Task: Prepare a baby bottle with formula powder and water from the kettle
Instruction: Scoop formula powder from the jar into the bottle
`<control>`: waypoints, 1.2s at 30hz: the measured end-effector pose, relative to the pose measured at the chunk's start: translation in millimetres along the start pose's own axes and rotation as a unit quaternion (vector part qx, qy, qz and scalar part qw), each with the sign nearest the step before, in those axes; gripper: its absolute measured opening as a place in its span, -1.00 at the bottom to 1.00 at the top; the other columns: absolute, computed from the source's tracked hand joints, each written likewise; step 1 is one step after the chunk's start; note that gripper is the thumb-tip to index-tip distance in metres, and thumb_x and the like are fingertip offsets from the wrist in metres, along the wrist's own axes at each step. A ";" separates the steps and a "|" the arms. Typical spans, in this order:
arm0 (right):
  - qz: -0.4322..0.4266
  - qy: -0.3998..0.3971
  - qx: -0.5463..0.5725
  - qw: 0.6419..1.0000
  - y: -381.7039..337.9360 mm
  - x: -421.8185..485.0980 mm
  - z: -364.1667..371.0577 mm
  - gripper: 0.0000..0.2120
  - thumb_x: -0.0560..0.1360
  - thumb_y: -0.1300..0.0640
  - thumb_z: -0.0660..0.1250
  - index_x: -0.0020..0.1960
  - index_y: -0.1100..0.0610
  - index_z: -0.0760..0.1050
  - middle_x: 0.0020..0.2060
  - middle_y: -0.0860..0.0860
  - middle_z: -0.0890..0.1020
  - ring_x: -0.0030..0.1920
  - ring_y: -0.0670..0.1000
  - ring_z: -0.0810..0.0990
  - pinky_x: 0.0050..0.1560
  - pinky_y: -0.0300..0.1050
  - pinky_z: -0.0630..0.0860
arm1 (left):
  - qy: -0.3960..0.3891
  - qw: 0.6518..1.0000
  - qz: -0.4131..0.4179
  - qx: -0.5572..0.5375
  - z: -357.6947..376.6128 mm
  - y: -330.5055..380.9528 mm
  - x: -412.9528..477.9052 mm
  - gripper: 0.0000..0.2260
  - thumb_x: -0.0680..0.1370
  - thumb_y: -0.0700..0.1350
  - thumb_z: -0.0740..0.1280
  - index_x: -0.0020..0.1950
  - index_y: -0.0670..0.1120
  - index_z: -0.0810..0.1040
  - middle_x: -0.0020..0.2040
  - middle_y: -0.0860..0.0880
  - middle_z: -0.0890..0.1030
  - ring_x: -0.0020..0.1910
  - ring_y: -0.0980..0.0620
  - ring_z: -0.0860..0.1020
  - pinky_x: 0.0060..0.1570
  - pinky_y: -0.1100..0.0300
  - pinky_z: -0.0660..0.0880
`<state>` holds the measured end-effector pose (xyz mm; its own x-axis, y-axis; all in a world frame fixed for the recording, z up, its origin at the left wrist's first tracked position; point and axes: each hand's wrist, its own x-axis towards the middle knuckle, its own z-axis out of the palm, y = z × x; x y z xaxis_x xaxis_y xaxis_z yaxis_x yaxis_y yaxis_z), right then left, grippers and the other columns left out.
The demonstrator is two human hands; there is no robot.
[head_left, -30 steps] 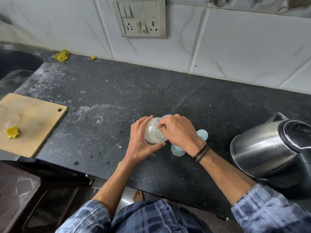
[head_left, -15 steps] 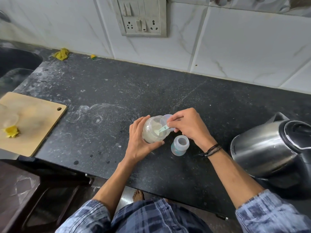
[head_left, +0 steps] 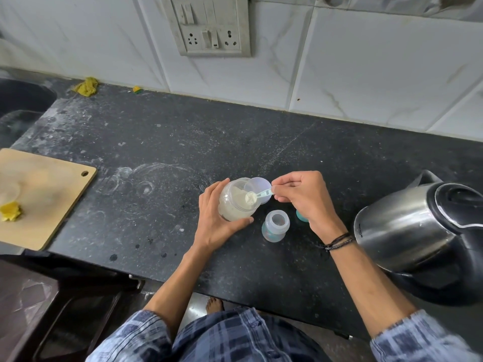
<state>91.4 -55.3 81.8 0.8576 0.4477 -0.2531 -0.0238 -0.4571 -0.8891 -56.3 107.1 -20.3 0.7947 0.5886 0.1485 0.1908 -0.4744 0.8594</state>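
Observation:
My left hand grips a clear jar of pale formula powder, tilted toward the right, above the black counter. My right hand pinches the handle of a small scoop whose bowl, heaped with powder, sits at the jar's mouth. The jar's round lid lies behind the jar. An open baby bottle with no top stands upright just right of the jar, under my right wrist. A teal piece, partly hidden by my right hand, sits beside it. The steel kettle stands at the right.
A wooden cutting board with a yellow scrap lies at the left edge. A sink is at the far left, with a yellow cloth by the wall. A socket panel is on the tiled wall.
My right hand, earlier over the jar's mouth, has drawn back to the right and lifted the scoop out, now heaped with powder. The bottle has come into view.

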 end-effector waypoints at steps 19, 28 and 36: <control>0.134 -0.045 0.229 0.963 11.8 4.1 -1.4 -0.94 0.49 0.43 0.48 -0.05 0.36 0.69 -0.16 0.21 0.77 -0.20 0.06 0.77 -0.13 -0.24 0.67 | 0.012 1.000 -0.007 -0.004 -1.1 -2.8 -1.4 -0.10 0.25 0.21 0.62 0.53 0.12 0.35 0.42 0.21 0.35 0.42 0.28 0.21 0.36 0.28 0.22; 0.127 -0.044 0.208 0.969 10.7 4.0 -1.5 -0.93 0.51 0.44 0.46 -0.06 0.33 0.69 -0.19 0.17 0.77 -0.22 0.01 0.77 -0.14 -0.25 0.68 | 0.007 1.000 -0.006 -0.005 -0.4 -2.8 -2.8 -0.10 0.25 0.23 0.61 0.53 0.11 0.35 0.42 0.22 0.34 0.42 0.27 0.21 0.34 0.29 0.24; 0.128 -0.040 0.198 0.971 7.9 3.0 3.6 -0.91 0.49 0.43 0.48 0.00 0.39 0.68 -0.12 0.24 0.76 -0.23 0.01 0.77 -0.13 -0.25 0.68 | 0.006 1.000 -0.014 -0.005 -1.5 -3.1 -3.7 -0.09 0.25 0.20 0.62 0.54 0.08 0.35 0.42 0.17 0.35 0.42 0.27 0.21 0.35 0.32 0.21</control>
<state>92.0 -54.8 72.6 0.7549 0.4248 -0.4996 -0.4399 -0.2371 -0.8662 -60.7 107.4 -22.8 0.7826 0.6090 0.1293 0.2068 -0.4502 0.8686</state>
